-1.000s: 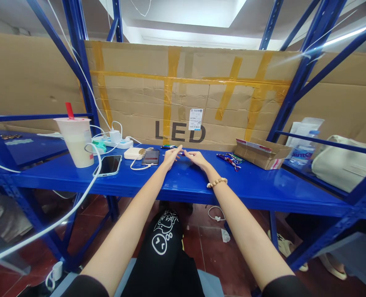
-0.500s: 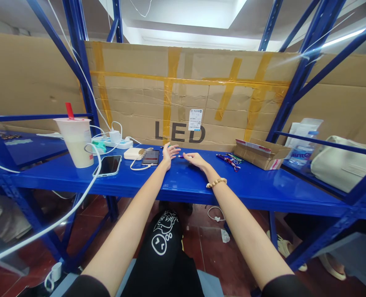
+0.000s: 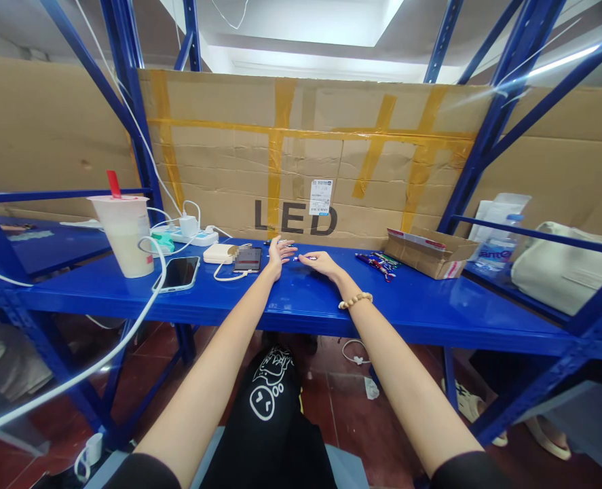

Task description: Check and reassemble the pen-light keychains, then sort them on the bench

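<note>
Both my arms reach forward onto the blue metal shelf [image 3: 301, 302]. My left hand [image 3: 279, 252] rests near the back of it with its fingers spread, holding nothing, just right of a dark phone [image 3: 248, 259]. My right hand [image 3: 323, 262], with a bead bracelet on the wrist, lies a little to the right with its fingers curled. They pinch a small pen-like piece [image 3: 303, 258] whose tip points toward my left hand. A pile of coloured pens [image 3: 379, 261] lies to the right of my right hand.
On the left stand a lidded drink cup [image 3: 123, 233], a second phone [image 3: 180, 272], a white power bank [image 3: 219, 252] and a power strip [image 3: 195, 236] with cables. A shallow cardboard box [image 3: 430, 253], a water bottle [image 3: 499, 248] and a cream bag [image 3: 560, 268] sit right. A taped cardboard sheet [image 3: 331, 156] marked LED backs the shelf.
My left hand let go of the small piece, drew back to the left and spread its fingers. My right hand stayed nearly in place with the piece.
</note>
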Demonstrator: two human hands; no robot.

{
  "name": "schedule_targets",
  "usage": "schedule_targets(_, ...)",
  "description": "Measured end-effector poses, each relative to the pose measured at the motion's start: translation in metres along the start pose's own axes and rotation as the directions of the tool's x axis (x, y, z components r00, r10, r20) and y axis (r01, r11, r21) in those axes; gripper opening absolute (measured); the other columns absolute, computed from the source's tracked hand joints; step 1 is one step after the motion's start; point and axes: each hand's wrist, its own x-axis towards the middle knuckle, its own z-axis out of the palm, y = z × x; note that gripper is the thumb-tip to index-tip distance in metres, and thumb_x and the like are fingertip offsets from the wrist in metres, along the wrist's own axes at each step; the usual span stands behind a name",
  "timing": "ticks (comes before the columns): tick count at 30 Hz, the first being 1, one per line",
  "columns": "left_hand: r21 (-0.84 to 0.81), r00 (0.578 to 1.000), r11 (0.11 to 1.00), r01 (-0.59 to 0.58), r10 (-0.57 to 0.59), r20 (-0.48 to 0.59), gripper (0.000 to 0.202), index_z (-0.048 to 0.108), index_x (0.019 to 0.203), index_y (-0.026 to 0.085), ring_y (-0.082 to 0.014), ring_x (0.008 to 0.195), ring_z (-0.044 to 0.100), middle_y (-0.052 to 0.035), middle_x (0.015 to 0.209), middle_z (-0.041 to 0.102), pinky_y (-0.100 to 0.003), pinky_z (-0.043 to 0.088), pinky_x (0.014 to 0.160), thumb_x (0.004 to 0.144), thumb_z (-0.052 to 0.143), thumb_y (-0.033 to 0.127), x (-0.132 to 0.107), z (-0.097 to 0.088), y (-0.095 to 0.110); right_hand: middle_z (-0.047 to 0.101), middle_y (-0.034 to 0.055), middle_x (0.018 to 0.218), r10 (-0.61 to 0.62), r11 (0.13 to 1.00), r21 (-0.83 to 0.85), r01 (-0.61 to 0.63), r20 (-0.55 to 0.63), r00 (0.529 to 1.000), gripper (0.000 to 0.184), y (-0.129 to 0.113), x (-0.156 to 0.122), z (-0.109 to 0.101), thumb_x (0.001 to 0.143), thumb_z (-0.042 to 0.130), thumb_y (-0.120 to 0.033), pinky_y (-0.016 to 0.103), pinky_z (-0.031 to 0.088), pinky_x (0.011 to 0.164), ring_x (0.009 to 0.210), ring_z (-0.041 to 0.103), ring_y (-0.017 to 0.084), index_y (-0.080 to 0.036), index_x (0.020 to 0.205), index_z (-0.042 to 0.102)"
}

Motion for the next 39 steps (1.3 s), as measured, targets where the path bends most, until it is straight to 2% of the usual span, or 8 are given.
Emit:
schedule_targets(9, 0.011, 0.999, 1.0, -0.02, 0.021, -0.027, 0.055, 0.065, 0.083, 0.018, -0.0263, 0.097, 0.059, -0.0097, 0.09, 0.07, -0.034, 0.04, 0.076, 0.072, 0.026, 0.055, -0.0015, -0.0014, 0.0017, 0.063, 0.0012, 0.069, -0.027, 1.0, -0.01, 0.027, 0.0, 1.0, 0.059, 0.0008, -0.0009, 0.0001, 0.066, 0.056, -0.062, 0.022, 0.036, 0.053, 0.059, 0.047, 0.01, -0.011, 0.091, 0.071)
schedule_targets(16, 0.026, 0.999, 1.0, -0.011, 0.012, -0.033, 0.054, 0.065, 0.082, 0.018, -0.0262, 0.096, 0.059, -0.0094, 0.088, 0.071, -0.034, 0.04, 0.076, 0.074, 0.025, 0.053, -0.0027, 0.0004, 0.0016, 0.065, 0.003, 0.08, -0.048, 0.999, -0.004, 0.048, 0.004, 0.999, 0.054, 0.0003, 0.0007, -0.0003, 0.062, 0.061, -0.059, 0.022, 0.038, 0.058, 0.068, 0.05, 0.012, -0.013, 0.089, 0.072)
schedule_targets(25, 0.032, 1.0, 0.999, -0.007, 0.008, -0.025, 0.055, 0.066, 0.084, 0.017, -0.0263, 0.096, 0.058, -0.0104, 0.089, 0.07, -0.033, 0.039, 0.073, 0.075, 0.025, 0.052, -0.0048, 0.0006, 0.0033, 0.061, 0.0018, 0.07, -0.037, 0.999, -0.004, 0.037, 0.006, 0.999, 0.066, -0.0016, -0.0038, -0.0008, 0.056, 0.06, -0.066, 0.022, 0.031, 0.051, 0.059, 0.042, 0.009, -0.01, 0.089, 0.071)
schedule_targets(31, 0.036, 1.0, 0.999, -0.01, 0.011, -0.027, 0.055, 0.065, 0.083, 0.018, -0.027, 0.095, 0.058, -0.01, 0.086, 0.07, -0.033, 0.038, 0.074, 0.073, 0.025, 0.054, -0.0036, 0.0009, 0.0021, 0.061, 0.002, 0.07, -0.017, 1.0, -0.015, 0.017, -0.002, 1.0, 0.063, -0.0029, -0.0039, -0.0005, 0.057, 0.062, -0.064, 0.022, 0.031, 0.051, 0.059, 0.042, 0.01, -0.011, 0.09, 0.071)
schedule_targets(39, 0.045, 1.0, 0.999, -0.017, 0.018, -0.024, 0.055, 0.064, 0.082, 0.019, -0.0278, 0.094, 0.057, -0.0097, 0.085, 0.069, -0.034, 0.037, 0.073, 0.068, 0.026, 0.058, -0.0008, 0.0003, 0.0, 0.062, 0.0026, 0.068, -0.027, 0.999, -0.032, 0.028, 0.046, 0.999, 0.057, -0.0061, -0.0051, -0.0018, 0.055, 0.064, -0.062, 0.022, 0.031, 0.05, 0.058, 0.043, 0.01, -0.012, 0.081, 0.073)
